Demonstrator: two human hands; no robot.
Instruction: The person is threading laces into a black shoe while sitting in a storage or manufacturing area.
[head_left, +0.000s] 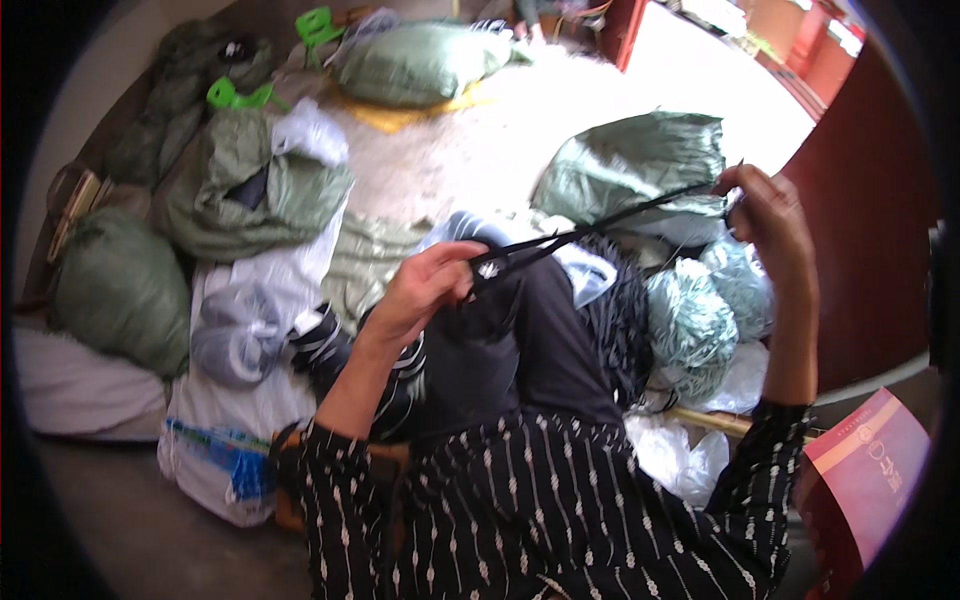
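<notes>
A long black cord runs in two strands from one of my hands to the other, above my lap. My left hand pinches its lower end near my knees. Higher up on the right, my right hand is closed round the other end, with a small dark tip poking out above the fingers. Under the cord, beside my leg, lies a heap of loose black cords. Bundles of pale blue cords sit to the right of that heap. Black bands with white stripes lie left of my lap.
Green woven sacks stand around: one at left, an opened one, one ahead right and one far back. A clear bag lies left. Green chairs are behind. A pink-red box is at lower right.
</notes>
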